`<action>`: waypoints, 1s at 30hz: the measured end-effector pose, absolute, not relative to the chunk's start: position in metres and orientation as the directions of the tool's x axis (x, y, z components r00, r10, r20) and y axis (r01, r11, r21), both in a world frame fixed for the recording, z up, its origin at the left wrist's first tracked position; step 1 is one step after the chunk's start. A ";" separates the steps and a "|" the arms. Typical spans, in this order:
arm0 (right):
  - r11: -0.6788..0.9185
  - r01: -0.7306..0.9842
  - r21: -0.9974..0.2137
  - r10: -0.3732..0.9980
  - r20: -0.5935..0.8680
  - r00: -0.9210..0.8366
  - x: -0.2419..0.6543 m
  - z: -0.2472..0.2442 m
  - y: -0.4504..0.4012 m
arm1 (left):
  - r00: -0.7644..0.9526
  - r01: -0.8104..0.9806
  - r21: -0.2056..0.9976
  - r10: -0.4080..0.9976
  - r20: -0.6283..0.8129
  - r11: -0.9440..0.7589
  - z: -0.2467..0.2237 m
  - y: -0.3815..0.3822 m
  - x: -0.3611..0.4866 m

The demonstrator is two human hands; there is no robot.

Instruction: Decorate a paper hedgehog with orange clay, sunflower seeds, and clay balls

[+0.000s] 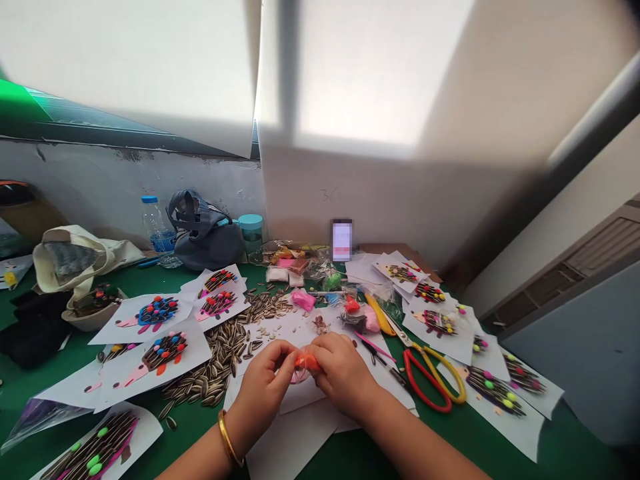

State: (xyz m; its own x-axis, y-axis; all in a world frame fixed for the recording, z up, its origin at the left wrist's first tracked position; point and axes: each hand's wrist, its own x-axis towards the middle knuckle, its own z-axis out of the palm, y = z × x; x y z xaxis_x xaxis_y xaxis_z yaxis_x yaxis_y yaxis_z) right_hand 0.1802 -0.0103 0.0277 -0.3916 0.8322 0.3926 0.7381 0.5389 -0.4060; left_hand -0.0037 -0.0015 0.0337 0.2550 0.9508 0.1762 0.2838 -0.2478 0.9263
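Between the fingers of both hands is a lump of orange modelling clay (307, 361), in what looks like a thin clear wrapper. My left hand (270, 377) pinches its left end, and a gold bangle circles that wrist. The other end is gripped by my right hand (343, 373), whose fingers curl over it. Below them lie white paper sheets (295, 440) and a partly hidden pink shape. Striped sunflower seeds (215, 363) are heaped left of my hands. Just beyond my fingers are packets of pink clay (303, 299) and red clay (351, 304).
Red-and-yellow scissors (425, 370) and pens (385, 363) lie to the right. Hedgehog pictures made with seeds and clay (167, 353) flank both sides. Along the wall stand a water bottle (159, 230), a blue-grey bag (207, 237), a teal-lidded jar (251, 237) and a phone (342, 240).
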 end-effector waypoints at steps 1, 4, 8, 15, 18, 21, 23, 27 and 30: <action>0.539 0.748 -0.389 0.832 0.383 -0.401 0.180 0.028 -0.011 | 0.262 0.305 0.916 0.948 0.183 -0.261 0.034 -0.002 -0.004; 0.543 0.752 -0.373 0.832 0.363 -0.420 0.178 0.031 -0.014 | 0.287 0.359 0.881 0.934 0.210 -0.309 0.033 -0.005 -0.006; 0.540 0.702 -0.465 0.841 0.323 -0.433 0.179 0.040 -0.018 | 0.324 0.365 0.834 0.896 0.302 -0.413 0.031 -0.007 -0.007; 0.495 0.565 -0.660 0.844 0.212 -0.492 0.187 0.050 -0.019 | 0.399 0.330 0.785 0.831 0.387 -0.524 0.033 -0.002 -0.012; 0.491 0.595 -0.636 0.857 0.232 -0.460 0.186 0.047 -0.018 | 0.445 0.316 0.768 0.802 0.398 -0.557 0.034 -0.003 -0.011; 0.541 0.605 -0.584 0.837 0.303 -0.457 0.184 0.043 -0.017 | 0.444 0.314 0.766 0.800 0.403 -0.561 0.032 -0.006 -0.011; 0.573 0.603 -0.556 0.819 0.348 -0.457 0.185 0.040 -0.017 | 0.418 0.317 0.777 0.816 0.399 -0.543 0.029 -0.007 -0.011; 0.587 0.606 -0.536 0.809 0.390 -0.439 0.187 0.036 -0.015 | 0.397 0.281 0.785 0.812 0.428 -0.552 0.030 -0.007 -0.013; 0.570 0.629 -0.529 0.821 0.391 -0.416 0.187 0.033 -0.014 | 0.464 0.262 0.743 0.755 0.463 -0.616 0.034 -0.005 -0.013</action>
